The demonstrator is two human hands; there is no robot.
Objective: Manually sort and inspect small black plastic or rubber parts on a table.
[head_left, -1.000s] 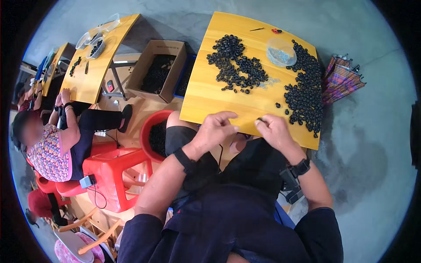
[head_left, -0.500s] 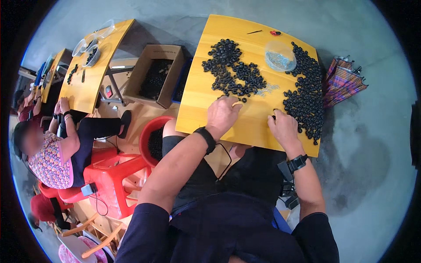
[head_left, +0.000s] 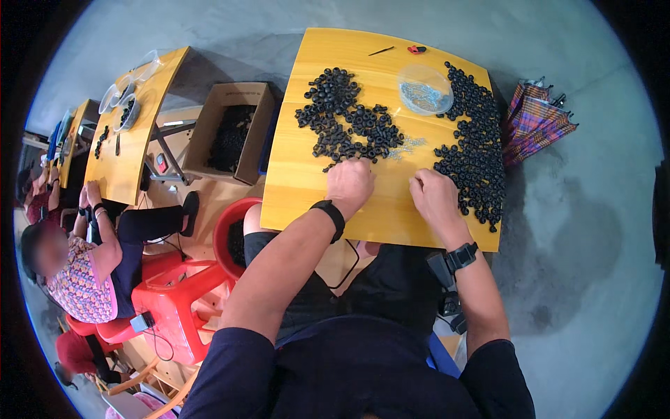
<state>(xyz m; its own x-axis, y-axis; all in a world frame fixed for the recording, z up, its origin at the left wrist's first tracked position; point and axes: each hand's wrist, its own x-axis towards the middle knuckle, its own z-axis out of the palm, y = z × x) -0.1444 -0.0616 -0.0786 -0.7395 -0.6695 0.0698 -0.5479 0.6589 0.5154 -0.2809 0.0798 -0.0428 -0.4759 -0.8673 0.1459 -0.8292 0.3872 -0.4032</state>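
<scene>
My left hand (head_left: 351,184) is closed at the near edge of a loose pile of small black ring-shaped pieces (head_left: 333,94) on the yellow table (head_left: 380,227). Its fingertips are curled away, so whatever they pinch is hidden. To its right, my right hand (head_left: 436,199) is closed too, thumb and forefinger together; I cannot make out anything between them. It sits just left of a second spread of rounded black pieces (head_left: 481,185). Small silvery metal parts (head_left: 408,146) lie loose between the two groups, beyond my hands.
A clear round tub (head_left: 426,98) of silvery parts stands farther back, near a thin dark tool (head_left: 381,51) and a red-and-black object (head_left: 417,49). A plaid umbrella (head_left: 537,119) is right of the table. Left are a cardboard box (head_left: 248,98), red bucket (head_left: 222,227), red stool (head_left: 171,300) and seated person (head_left: 84,272).
The whole view has shifted, with the table now farther left. My left hand has moved slightly right against the pile, its fingers more curled. The black piece at my right fingertips no longer shows.
</scene>
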